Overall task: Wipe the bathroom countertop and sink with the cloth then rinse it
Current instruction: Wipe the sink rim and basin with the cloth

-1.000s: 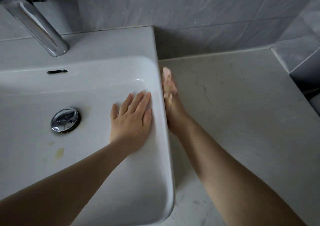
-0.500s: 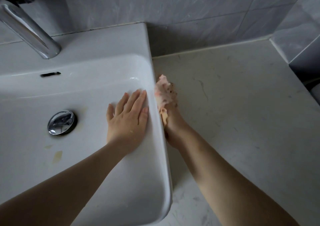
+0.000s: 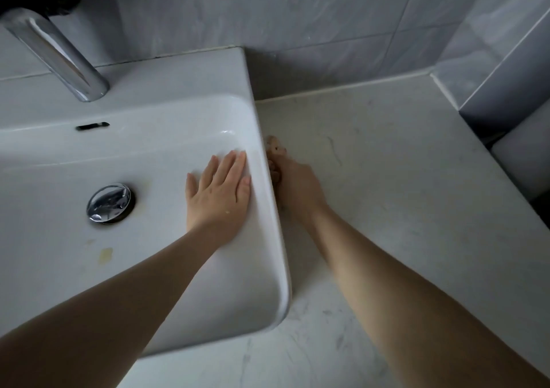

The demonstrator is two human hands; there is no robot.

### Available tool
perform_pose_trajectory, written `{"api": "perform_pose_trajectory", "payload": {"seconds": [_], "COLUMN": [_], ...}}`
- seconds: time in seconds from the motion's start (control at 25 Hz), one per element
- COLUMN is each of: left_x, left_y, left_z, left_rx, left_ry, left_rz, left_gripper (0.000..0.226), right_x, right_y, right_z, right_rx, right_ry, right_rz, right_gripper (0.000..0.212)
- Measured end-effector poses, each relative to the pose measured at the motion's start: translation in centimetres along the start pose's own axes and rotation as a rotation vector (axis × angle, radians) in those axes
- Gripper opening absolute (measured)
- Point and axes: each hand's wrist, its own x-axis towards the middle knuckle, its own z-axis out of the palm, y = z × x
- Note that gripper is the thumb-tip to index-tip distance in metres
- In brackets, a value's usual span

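Observation:
A white rectangular sink (image 3: 265, 268) sits on a pale marble countertop (image 3: 401, 179). My left hand (image 3: 218, 194) lies flat and open on the inner right wall of the basin, fingers together. My right hand (image 3: 297, 188) is down on the countertop right beside the sink's outer wall, closed on a small pinkish cloth (image 3: 273, 145). Only the cloth's tip shows past my fingers; the rest is hidden under the hand and behind the sink rim.
A chrome faucet (image 3: 59, 54) stands at the back left, with a chrome drain plug (image 3: 108, 203) and an overflow slot (image 3: 92, 126) in the basin. A yellowish stain (image 3: 105, 254) marks the basin floor. Grey tiled walls (image 3: 297, 15) close the back and right.
My right hand with the cloth slid back toward me along the sink's side, then slightly forward again. Less cloth shows now. The left hand stays flat in the basin.

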Motion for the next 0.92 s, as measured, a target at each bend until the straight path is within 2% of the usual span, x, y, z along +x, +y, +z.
{"api": "perform_pose_trajectory", "payload": {"seconds": [0.08,0.12,0.16,0.24,0.28,0.36,0.44,0.52,0.64,0.76,0.84,0.92], "left_x": [-0.2,-0.2,-0.1,-0.1,-0.1,0.0,0.1,0.2,0.1,0.1,0.1,0.0], "left_y": [-0.1,-0.1,-0.1,-0.1,-0.1,-0.2,-0.2,-0.3,-0.2,-0.1,0.1,0.1], "left_z": [0.0,-0.1,-0.1,-0.1,-0.1,-0.1,0.0,0.3,0.2,0.3,0.3,0.4], "left_rx": [-0.008,-0.011,-0.013,-0.019,-0.020,-0.022,-0.020,-0.018,-0.008,-0.003,0.010,0.022], "left_ry": [-0.004,0.000,0.004,0.006,0.007,0.006,0.012,0.020,0.029,0.052,0.066,0.077], "left_rz": [0.003,0.008,0.014,0.020,0.022,0.026,0.034,0.035,0.030,0.011,-0.002,-0.015], "left_gripper": [0.051,0.051,0.051,0.051,0.051,0.051,0.051,0.051,0.051,0.050,0.050,0.049], "right_x": [0.6,1.2,1.5,0.7,0.2,-0.6,0.0,0.5,-0.5,-3.3,-0.5,3.1], "right_y": [-0.8,-1.1,-1.4,-3.1,-3.6,-4.5,-4.7,-4.4,-2.9,-1.8,-2.1,-3.1], "right_z": [-2.7,-3.4,-3.7,-2.8,-1.7,-0.4,-0.8,-1.4,0.1,1.3,0.7,0.3], "right_rx": [-0.128,-0.010,0.276,0.907,1.105,1.245,1.184,1.129,1.083,1.288,1.147,1.042], "right_ry": [0.113,0.199,0.276,0.226,0.149,-0.021,-0.141,-0.253,-0.217,-0.271,-0.209,-0.239], "right_rz": [0.045,0.100,0.165,0.200,0.175,0.152,0.183,0.135,0.128,-0.084,-0.140,-0.126], "right_gripper": [0.029,0.024,0.020,0.027,0.032,0.039,0.052,0.062,0.066,0.061,0.080,0.095]}}
